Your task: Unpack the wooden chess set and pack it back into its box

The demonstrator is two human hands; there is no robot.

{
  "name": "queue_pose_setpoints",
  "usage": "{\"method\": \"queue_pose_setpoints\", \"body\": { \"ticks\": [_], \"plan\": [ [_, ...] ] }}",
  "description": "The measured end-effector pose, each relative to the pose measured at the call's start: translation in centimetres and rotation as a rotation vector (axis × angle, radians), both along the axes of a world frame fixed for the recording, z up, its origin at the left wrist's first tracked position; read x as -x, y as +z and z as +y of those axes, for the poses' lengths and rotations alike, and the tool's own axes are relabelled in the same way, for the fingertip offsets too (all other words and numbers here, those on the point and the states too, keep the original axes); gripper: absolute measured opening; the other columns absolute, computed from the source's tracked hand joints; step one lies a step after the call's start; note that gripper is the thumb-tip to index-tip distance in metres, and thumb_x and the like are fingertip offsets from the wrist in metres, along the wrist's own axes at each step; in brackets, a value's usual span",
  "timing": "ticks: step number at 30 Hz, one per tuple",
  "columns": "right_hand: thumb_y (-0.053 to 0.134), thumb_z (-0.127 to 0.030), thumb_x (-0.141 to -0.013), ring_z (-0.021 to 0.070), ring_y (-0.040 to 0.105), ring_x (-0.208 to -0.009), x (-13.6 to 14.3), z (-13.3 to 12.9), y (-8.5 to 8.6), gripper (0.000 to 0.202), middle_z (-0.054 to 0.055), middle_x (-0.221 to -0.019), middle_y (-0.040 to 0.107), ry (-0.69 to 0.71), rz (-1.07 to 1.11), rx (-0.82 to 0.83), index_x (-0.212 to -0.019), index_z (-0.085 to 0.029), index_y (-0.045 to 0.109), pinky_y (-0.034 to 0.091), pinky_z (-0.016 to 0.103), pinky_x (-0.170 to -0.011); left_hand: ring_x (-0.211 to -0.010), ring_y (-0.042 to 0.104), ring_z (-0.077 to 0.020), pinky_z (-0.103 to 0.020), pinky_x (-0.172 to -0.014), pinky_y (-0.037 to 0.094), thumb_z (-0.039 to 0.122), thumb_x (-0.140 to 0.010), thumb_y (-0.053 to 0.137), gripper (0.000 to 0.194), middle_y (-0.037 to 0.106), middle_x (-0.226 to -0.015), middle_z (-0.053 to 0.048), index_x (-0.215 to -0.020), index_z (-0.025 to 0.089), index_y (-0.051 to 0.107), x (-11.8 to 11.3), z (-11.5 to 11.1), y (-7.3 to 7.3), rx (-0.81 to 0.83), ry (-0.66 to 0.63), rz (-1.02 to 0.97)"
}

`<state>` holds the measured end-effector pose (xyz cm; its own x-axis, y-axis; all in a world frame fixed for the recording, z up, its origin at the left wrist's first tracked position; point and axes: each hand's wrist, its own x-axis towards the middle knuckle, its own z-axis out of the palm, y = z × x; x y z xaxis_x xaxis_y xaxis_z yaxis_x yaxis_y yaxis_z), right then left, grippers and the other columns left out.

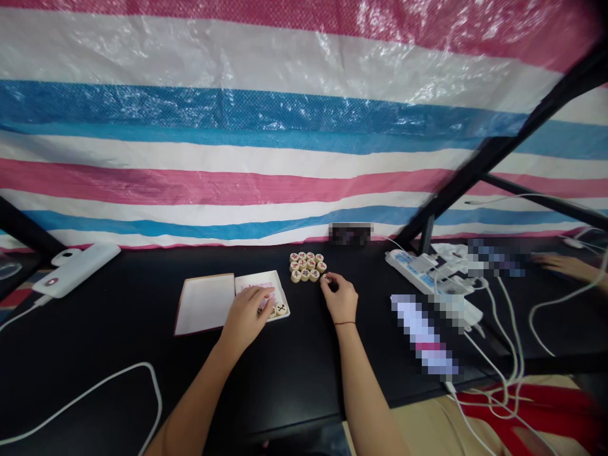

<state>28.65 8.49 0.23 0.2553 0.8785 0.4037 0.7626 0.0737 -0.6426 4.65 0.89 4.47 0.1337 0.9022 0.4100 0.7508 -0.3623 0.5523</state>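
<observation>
My right hand point(340, 299) pinches a round xiangqi piece point(325, 278) at the right end of the front row of a block of several xiangqi pieces point(303, 263). The block's back rows show red characters; the front row's are black. To the left, my left hand point(247, 316) reaches over a shallow white box point(285, 292), fingers stretched out and apart. A few pieces with black characters point(281, 309) lie at the box's front edge, partly hidden by these fingers. Beside the box, its opened lid point(204, 305) lies flat with the white inside up.
A white device with a cable point(78, 271) stands at the far left. On the right are a power strip point(413, 269) with several plugs, a blurred-out phone-like slab point(422, 335) and loose white cables. A small dark box point(350, 234) sits at the back. Another person's hand point(565, 266) rests far right.
</observation>
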Motion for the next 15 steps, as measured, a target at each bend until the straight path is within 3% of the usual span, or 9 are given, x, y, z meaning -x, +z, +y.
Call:
{"method": "queue_pose_setpoints", "body": {
  "ticks": [4,9,15],
  "plan": [
    [0.052,-0.041,-0.077,0.0213,0.06,-0.079,-0.02,0.02,-0.27,0.033,0.009,-0.096,0.068,0.025,0.01,-0.034,-0.094,-0.019,0.068,0.047,0.033,-0.075,-0.092,0.063,-0.0212,-0.037,-0.084,0.048,0.024,-0.09,0.046,0.022,0.07,-0.098,-0.006,-0.103,0.023,0.064,0.35,0.08,0.0,0.0,0.021,0.004],
    [0.055,-0.039,-0.074,0.019,0.056,-0.07,-0.05,0.0,-0.27,0.028,0.005,-0.082,0.066,-0.015,-0.009,0.044,-0.092,-0.02,0.064,0.044,0.031,-0.068,-0.091,0.063,-0.0212,-0.036,-0.081,0.048,0.023,-0.09,0.047,0.022,0.069,-0.097,-0.006,-0.102,0.022,0.065,0.74,0.17,0.02,-0.005,0.029,0.004],
    [0.057,-0.037,-0.074,0.0205,0.056,-0.075,-0.09,0.75,-0.71,0.024,0.004,-0.087,0.069,-0.023,-0.033,0.116,-0.091,-0.021,0.063,0.043,0.033,-0.071,-0.089,0.063,-0.021,-0.036,-0.081,0.048,0.023,-0.09,0.047,0.021,0.07,-0.095,-0.006,-0.1,0.022,0.065,0.76,0.12,0.15,-0.005,0.021,0.008]
  ]
}}
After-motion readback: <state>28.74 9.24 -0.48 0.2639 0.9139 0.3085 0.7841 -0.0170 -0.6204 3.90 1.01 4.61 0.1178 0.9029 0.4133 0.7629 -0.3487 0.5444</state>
